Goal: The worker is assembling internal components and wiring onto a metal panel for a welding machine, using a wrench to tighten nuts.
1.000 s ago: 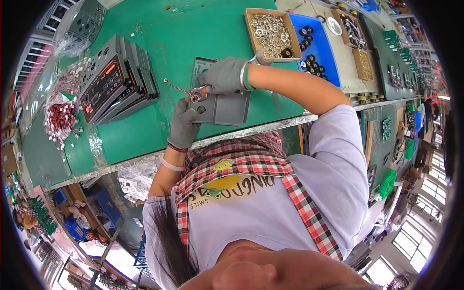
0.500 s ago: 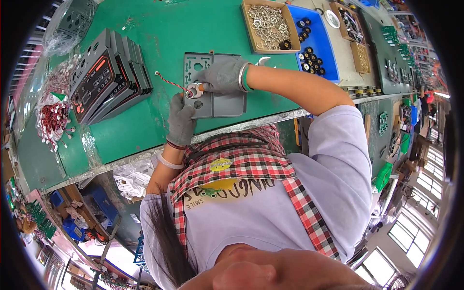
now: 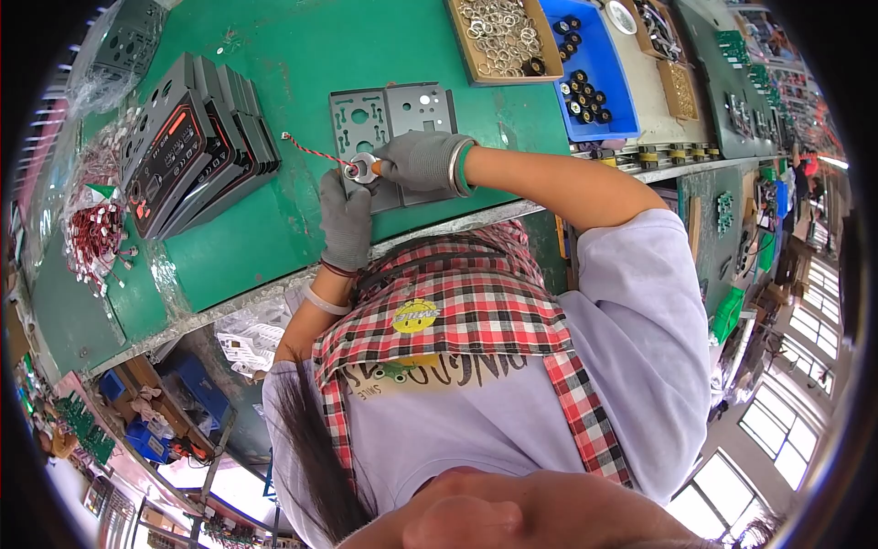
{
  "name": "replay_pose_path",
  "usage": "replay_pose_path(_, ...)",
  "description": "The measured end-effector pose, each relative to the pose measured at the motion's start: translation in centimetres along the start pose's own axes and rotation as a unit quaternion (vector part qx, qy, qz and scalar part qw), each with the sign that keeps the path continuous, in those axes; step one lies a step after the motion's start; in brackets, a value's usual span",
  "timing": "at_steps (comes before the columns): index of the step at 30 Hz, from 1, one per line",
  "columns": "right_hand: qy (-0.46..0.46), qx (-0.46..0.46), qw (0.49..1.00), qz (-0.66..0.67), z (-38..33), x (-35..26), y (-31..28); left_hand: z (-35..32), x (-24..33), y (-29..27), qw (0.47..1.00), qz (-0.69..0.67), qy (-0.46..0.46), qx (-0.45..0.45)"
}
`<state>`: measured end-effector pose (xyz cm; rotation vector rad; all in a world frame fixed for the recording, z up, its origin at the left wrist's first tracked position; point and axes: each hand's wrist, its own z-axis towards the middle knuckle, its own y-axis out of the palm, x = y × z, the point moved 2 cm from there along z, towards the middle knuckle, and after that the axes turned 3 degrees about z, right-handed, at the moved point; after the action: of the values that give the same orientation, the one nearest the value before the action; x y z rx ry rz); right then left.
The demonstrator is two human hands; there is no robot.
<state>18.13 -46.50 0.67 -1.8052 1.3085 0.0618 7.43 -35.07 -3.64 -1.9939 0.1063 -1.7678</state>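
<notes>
A grey metal panel [image 3: 422,112] with round and slotted cutouts lies on the green bench in front of me. At its near left edge is a small round part with a twisted red-and-black wire [image 3: 315,152] running off to the left. My left hand [image 3: 346,220], in a grey glove, is closed around that part from below. In my gloved right hand [image 3: 417,163] is a silver wrench [image 3: 365,168], its jaw at the round part; the rest of it is hidden by my hand and arm. An orange patch shows at the right fingertips.
Printed grey panels [image 3: 197,146] stand stacked at left, beside bundled wires [image 3: 94,229] and a plastic-wrapped bag [image 3: 123,41]. At the far right are a cardboard box of metal rings [image 3: 465,66] and a blue tray [image 3: 615,87] of black round parts. The bench edge [image 3: 274,279] runs before me.
The right hand has turned and come lower, and the wrench's far end no longer shows beyond the wrist. More of the panel's far part is uncovered. The whole view has shifted slightly.
</notes>
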Motion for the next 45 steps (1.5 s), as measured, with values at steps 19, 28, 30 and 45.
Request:
replay_pose_path(19,-0.112,0.119,0.603,0.781,-11.2,3.2,-3.1,1.8,9.5,-4.0,0.818,0.264,0.509,0.038)
replay_pose_path(28,-0.152,0.195,0.735,0.632,-10.7,4.3,-2.2,1.3,9.8,-3.6,0.886,0.235,0.355,0.187)
replay_pose_path(30,-0.154,0.187,0.738,0.63,-10.6,4.8,-2.3,1.0,9.5,-3.3,0.883,0.247,0.352,0.189)
replay_pose_path(45,-0.164,0.191,0.713,0.654,-8.4,5.7,-2.1,1.7,9.0,-3.8,0.892,0.22,0.351,0.179)
